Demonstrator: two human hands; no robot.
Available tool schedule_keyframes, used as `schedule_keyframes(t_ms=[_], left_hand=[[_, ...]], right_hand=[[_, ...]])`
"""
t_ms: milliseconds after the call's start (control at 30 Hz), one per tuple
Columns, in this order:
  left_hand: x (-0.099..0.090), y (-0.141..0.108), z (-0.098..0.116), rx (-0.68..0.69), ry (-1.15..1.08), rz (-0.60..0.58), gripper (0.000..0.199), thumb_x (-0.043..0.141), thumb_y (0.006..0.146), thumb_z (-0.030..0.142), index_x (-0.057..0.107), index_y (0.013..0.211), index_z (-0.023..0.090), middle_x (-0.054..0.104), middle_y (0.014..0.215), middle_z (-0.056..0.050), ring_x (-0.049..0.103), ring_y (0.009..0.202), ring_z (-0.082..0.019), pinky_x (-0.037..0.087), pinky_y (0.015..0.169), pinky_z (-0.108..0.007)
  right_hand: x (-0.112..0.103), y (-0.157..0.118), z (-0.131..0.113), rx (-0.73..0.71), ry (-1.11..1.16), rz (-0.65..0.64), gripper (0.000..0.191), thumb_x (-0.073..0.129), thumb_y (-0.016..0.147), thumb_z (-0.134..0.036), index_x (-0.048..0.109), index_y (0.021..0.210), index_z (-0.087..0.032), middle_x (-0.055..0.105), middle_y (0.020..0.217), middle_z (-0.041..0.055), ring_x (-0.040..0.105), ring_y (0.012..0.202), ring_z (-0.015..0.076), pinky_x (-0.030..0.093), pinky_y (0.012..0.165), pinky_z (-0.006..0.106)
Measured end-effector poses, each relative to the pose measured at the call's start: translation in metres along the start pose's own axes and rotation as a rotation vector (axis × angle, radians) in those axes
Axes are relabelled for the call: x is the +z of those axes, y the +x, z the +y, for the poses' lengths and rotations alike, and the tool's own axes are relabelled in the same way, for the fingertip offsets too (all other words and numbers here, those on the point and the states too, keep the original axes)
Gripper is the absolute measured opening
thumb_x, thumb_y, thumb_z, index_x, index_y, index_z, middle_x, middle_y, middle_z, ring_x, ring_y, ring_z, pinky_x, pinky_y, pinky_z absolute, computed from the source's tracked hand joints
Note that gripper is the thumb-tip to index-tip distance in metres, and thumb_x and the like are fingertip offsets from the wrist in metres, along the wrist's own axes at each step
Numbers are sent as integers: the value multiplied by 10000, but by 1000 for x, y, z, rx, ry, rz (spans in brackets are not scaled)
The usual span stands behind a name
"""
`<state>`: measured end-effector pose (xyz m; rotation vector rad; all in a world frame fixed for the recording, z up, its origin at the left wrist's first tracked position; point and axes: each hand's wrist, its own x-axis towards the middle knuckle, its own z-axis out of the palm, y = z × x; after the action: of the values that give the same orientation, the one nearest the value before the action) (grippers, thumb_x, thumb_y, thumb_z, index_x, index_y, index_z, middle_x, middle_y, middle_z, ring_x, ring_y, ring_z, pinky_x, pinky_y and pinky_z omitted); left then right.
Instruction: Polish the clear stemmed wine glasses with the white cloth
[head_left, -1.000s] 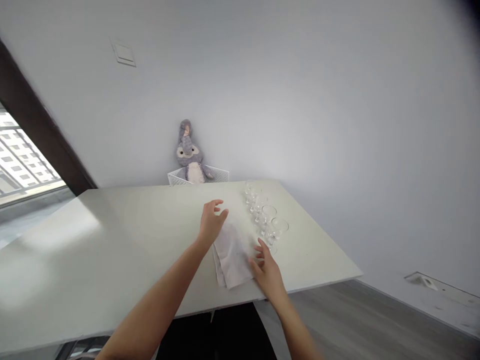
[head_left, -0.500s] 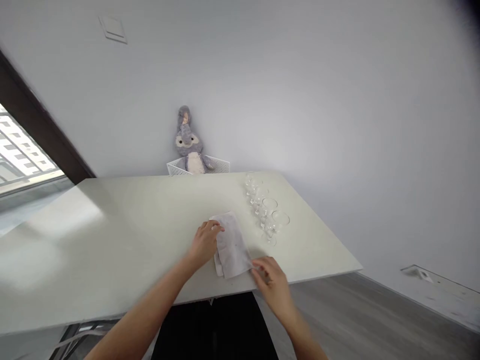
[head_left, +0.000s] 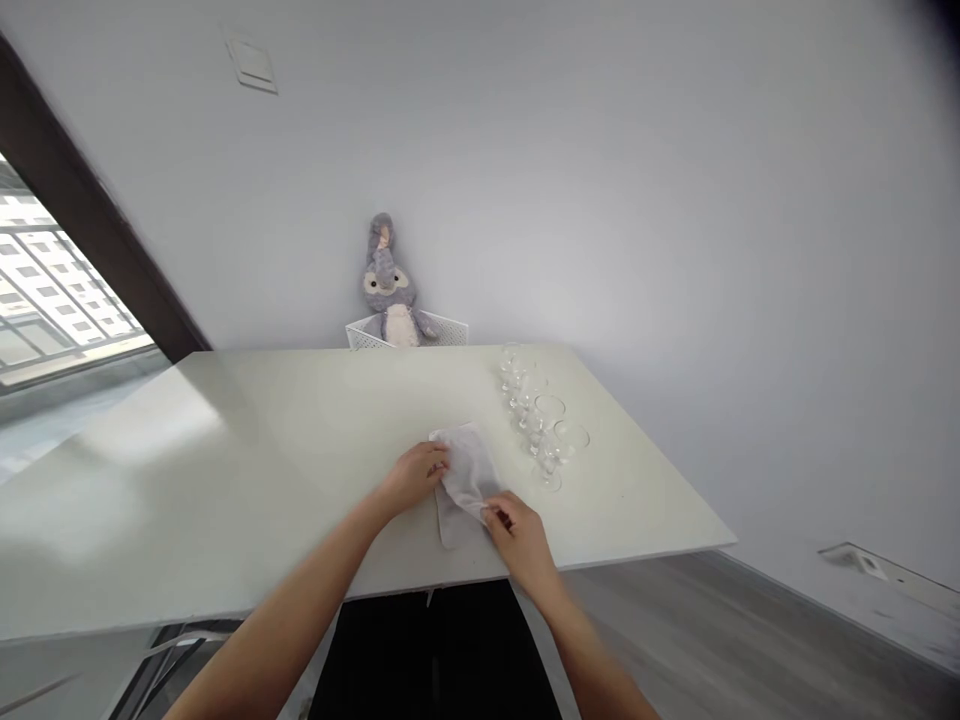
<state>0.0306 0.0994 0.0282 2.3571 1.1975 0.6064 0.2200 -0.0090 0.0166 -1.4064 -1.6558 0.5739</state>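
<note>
A pale, thin cloth lies on the white table near its front edge, its upper layer partly lifted and creased. My right hand pinches the near right corner of that layer between thumb and fingers. At the cloth's left edge, my left hand grips the fabric with bent fingers; the fingertips are partly hidden. To the right of the cloth stands a row of clear stemmed glasses, running back toward the wall. Neither hand touches them.
The white table reaches back to a pale wall. A grey plush toy sits in a white perforated basket at the table's far edge. On the left is a window with a dark frame; grey floor shows at the right.
My right hand has moved up and left, drawing the cloth's near right corner back over the layer beneath. My left hand stays at the left edge. The camera view has shifted slightly.
</note>
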Motion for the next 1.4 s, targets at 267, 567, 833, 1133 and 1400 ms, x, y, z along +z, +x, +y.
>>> schedule_keyframes(t_ms=[267, 567, 833, 1133, 1400], left_hand=[[-2, 2, 3, 69, 139, -51, 442, 526, 672, 137, 567, 1090, 272, 481, 1233, -36, 397, 1145, -228, 311, 971, -380], [-8, 33, 14, -27, -12, 268, 287, 345, 800, 142, 586, 926, 232, 578, 998, -35, 541, 797, -137, 419, 750, -277], [-5, 8, -7, 125, 45, -45, 436, 493, 627, 67, 604, 994, 275, 501, 1209, -15, 437, 1099, -207, 341, 946, -361], [1, 31, -3, 143, 3, 274, 295, 347, 804, 108, 618, 867, 209, 532, 1130, -62, 505, 998, -147, 410, 857, -294], [-16, 21, -11, -94, 318, 366, 314, 374, 725, 35, 627, 832, 187, 484, 1233, -66, 404, 1157, -223, 391, 913, -386]], right_hand=[[-4, 5, 0, 268, 222, 192, 261, 402, 825, -413, 467, 707, -189, 406, 538, -58, 387, 496, 98, 347, 505, 215], [1, -7, -10, -161, -75, 238, 187, 383, 849, -292, 536, 844, -185, 558, 825, 73, 511, 760, 170, 416, 689, 300], [17, -11, -5, 105, 36, 241, 208, 325, 877, -324, 486, 881, -192, 551, 751, 18, 510, 662, 140, 400, 620, 254], [19, -10, -6, 84, -92, 114, 219, 301, 887, -331, 470, 881, -191, 541, 684, 3, 509, 599, 145, 384, 561, 255], [23, -7, -25, -447, -396, -201, 239, 537, 793, -366, 581, 967, -208, 601, 979, 63, 502, 883, 203, 425, 763, 346]])
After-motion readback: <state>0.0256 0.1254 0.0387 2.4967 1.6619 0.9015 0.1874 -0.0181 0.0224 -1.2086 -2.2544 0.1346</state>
